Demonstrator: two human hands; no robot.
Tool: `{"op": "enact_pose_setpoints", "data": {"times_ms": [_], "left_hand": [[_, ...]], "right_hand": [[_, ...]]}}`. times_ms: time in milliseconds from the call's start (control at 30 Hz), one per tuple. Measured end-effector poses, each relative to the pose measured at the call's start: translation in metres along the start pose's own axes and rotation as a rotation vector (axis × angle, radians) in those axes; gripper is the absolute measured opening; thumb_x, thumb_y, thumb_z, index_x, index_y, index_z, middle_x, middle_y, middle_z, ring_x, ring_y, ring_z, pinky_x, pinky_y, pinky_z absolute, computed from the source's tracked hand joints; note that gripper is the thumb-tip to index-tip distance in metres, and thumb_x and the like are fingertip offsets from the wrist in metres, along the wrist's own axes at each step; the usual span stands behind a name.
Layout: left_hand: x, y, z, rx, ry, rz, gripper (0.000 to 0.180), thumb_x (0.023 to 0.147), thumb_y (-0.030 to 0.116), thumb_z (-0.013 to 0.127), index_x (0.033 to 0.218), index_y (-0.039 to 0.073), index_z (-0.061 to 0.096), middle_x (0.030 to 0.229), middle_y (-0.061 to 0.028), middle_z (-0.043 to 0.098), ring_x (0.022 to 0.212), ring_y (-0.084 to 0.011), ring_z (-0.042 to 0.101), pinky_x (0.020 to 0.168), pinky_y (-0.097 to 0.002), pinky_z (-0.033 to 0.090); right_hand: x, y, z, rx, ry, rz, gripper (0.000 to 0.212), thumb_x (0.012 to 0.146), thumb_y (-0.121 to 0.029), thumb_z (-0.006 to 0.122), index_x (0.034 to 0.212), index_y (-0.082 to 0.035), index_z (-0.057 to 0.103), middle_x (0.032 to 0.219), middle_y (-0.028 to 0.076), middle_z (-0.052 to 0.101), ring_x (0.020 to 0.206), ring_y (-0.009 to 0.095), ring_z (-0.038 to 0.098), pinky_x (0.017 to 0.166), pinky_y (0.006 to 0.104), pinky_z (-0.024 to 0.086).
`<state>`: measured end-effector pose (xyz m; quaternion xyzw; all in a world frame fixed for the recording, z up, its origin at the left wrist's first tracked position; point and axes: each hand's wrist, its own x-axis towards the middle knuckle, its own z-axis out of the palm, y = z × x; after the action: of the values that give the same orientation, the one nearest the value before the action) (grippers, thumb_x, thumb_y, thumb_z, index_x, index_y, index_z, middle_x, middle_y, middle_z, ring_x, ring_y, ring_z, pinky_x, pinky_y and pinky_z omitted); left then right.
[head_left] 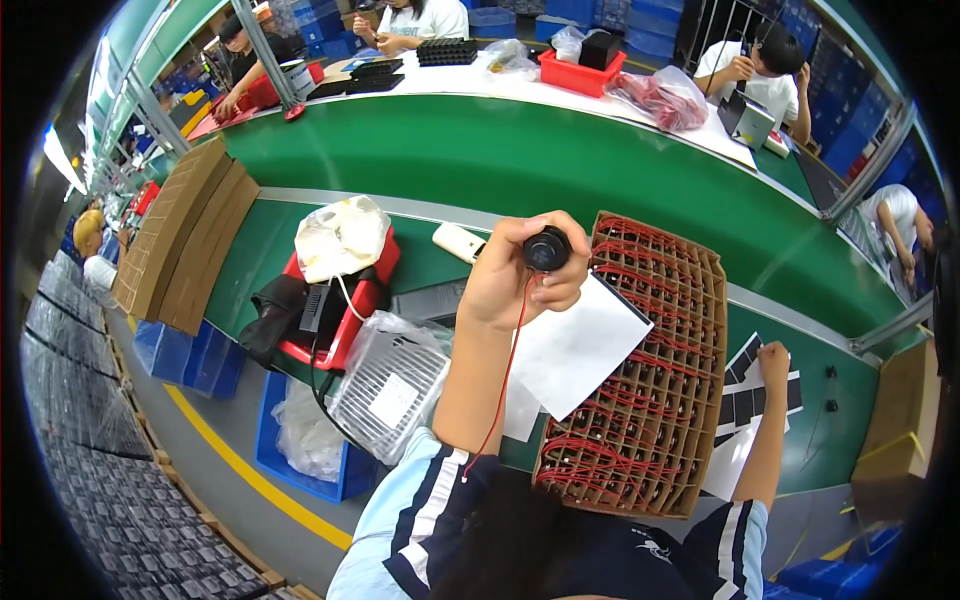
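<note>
My left hand (530, 272) is raised over the bench, its fingers wrapped round a black round part (546, 249) with a ringed face. From that part a thin red wire (507, 385) dangles down along my forearm to the sleeve. My right hand (773, 362) is closed in a fist at the edge of the white sheets with black rectangles (744, 405); what its fingers hold, if anything, is hidden. Between my arms lies a cardboard divider box (722, 300), its cells filled with dark parts and red wires. A white paper sheet (575, 345) overlaps the box's left side.
Left on the bench are a red bin (385, 262), a bagged ribbed panel (390, 375) and flat cartons (185, 235). A blue crate (268, 440) stands below. Past the green partition (420, 150), co-workers sit at a second bench. Two small black parts (831, 390) lie far right.
</note>
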<state>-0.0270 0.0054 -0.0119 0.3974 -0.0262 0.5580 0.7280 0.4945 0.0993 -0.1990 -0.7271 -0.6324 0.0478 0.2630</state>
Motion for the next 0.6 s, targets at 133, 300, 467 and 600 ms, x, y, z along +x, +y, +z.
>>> {"op": "enact_pose_setpoints", "data": {"times_ms": [133,300,467,600], "left_hand": [[0.002,-0.002,-0.003,-0.022,-0.019,-0.005,0.039,0.087,0.032,0.030,0.087,-0.003,0.048,0.056,-0.0031,0.034,0.040,-0.0073,0.028,0.035,-0.0210,0.023],[0.004,0.001,0.005,0.021,0.063,0.033,0.032,0.090,0.026,0.033,0.095,-0.001,0.049,0.053,-0.0045,0.036,0.038,-0.0075,0.029,0.036,-0.0208,0.026],[0.004,0.000,0.008,0.241,0.156,0.033,0.032,0.092,0.031,0.036,0.096,0.001,0.048,0.051,-0.0023,0.037,0.037,-0.0060,0.029,0.035,-0.0194,0.023],[0.002,-0.003,0.007,0.216,0.106,0.120,0.040,0.091,0.040,0.035,0.090,0.002,0.049,0.050,-0.0006,0.035,0.036,-0.0054,0.028,0.034,-0.0197,0.022]], "right_hand": [[0.000,0.001,0.002,-0.004,0.041,0.005,0.013,0.068,-0.009,0.063,0.073,-0.003,0.054,0.064,0.012,0.057,0.060,0.022,0.056,0.057,0.0314,0.044],[0.002,-0.004,0.000,0.001,0.016,0.026,0.011,0.068,-0.009,0.062,0.071,-0.002,0.054,0.062,0.012,0.057,0.060,0.022,0.057,0.057,0.0313,0.045],[0.003,0.003,0.000,-0.007,0.000,-0.016,0.011,0.072,-0.009,0.059,0.070,0.000,0.052,0.063,0.014,0.057,0.061,0.026,0.057,0.058,0.0338,0.045],[0.008,0.013,0.009,-0.181,0.008,-0.118,0.012,0.077,-0.009,0.053,0.077,0.002,0.049,0.072,0.020,0.056,0.074,0.036,0.055,0.065,0.0413,0.044]]}}
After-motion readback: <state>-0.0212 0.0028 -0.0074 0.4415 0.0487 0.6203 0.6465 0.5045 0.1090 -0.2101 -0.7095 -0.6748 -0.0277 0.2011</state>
